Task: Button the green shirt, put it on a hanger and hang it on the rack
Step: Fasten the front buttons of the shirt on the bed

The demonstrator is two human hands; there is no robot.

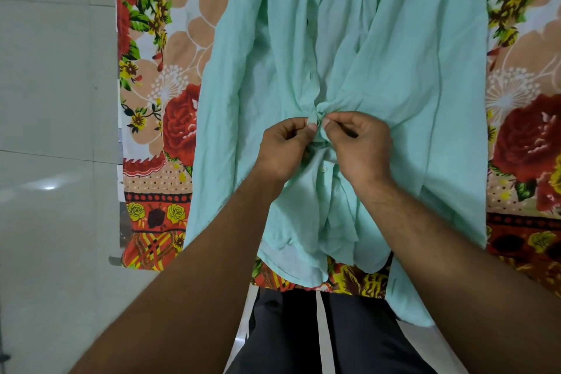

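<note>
Shirt [394,70]: lying spread front up over a floral sheet [170,118], collar end pointing away, hem draping off the near edge just above dark trousers [288,328]. Bunching into folds around the middle of its front opening.

Left hand [282,146]: hovering over the shirt's centre line, grip pinching the left edge of the opening between thumb and forefinger.

Right hand [361,146]: meeting it from the other side, grip pinching the opposite edge, thumb tips of both hands nearly touching. Pulling the cloth taut at that spot and sending creases out toward the shirt's right half.

Small button [317,122]: apparently showing between the two thumbs; cannot tell whether passing through its hole.

Second button [324,167]: sitting lower on the shirt's front, between the two wrists.

Third button [309,76]: showing higher up the opening, beyond the hands.

White floor tiles [45,100]: stretching away left of the shirt, past the sheet's edge.
</note>
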